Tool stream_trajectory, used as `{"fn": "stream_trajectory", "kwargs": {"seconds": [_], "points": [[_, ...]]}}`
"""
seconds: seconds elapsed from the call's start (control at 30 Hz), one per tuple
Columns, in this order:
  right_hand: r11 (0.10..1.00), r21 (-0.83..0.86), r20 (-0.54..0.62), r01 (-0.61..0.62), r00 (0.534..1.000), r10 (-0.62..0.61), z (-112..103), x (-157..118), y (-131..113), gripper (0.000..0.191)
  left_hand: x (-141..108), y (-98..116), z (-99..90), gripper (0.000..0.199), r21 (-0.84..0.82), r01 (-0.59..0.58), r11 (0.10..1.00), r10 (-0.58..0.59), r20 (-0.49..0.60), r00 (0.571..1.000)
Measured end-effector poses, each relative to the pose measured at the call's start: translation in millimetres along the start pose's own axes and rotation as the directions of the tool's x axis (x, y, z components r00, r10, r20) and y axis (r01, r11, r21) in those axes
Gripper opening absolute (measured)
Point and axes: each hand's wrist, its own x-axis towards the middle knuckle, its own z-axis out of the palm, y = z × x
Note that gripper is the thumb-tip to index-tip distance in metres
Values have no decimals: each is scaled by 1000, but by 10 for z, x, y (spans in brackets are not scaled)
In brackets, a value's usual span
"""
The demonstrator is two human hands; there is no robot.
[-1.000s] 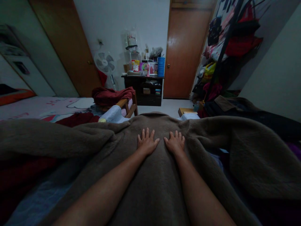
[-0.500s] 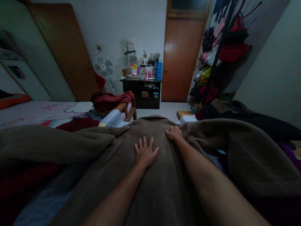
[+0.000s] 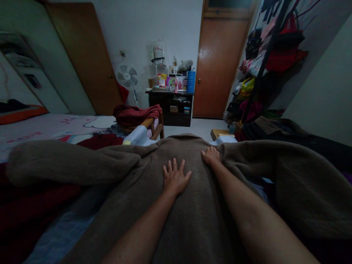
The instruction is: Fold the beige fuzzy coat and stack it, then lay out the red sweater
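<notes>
A brown fleecy coat lies spread out before me, its collar at the far end and its sleeves reaching out to both sides. Flat on the middle of the coat rests my left hand, fingers spread, holding nothing. My right hand lies farther forward, near the right shoulder seam, with its fingers apart on the cloth and nothing in it. Dark red cloth and a light blue sheet show beneath and beside the left sleeve.
Beyond the coat stand a wooden bed end with a red cloth, a white fan, a black cabinet and a wooden door. A dark jacket lies at the right, below hanging bags.
The view has turned slightly left, so the room and coat appear farther right. Both hands keep their places on the coat.
</notes>
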Motion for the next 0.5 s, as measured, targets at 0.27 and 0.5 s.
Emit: {"fn": "stream_trajectory", "kwargs": {"seconds": [0.27,0.5], "points": [[998,11,63,69,996,-70,134,-878,-252,65,-38,0,-50,68,-19,-39,999,39,18,999],[997,-42,154,62,986,-55,87,-1343,-70,65,8,-865,-523,56,214,6,977,-32,114,993]]}}
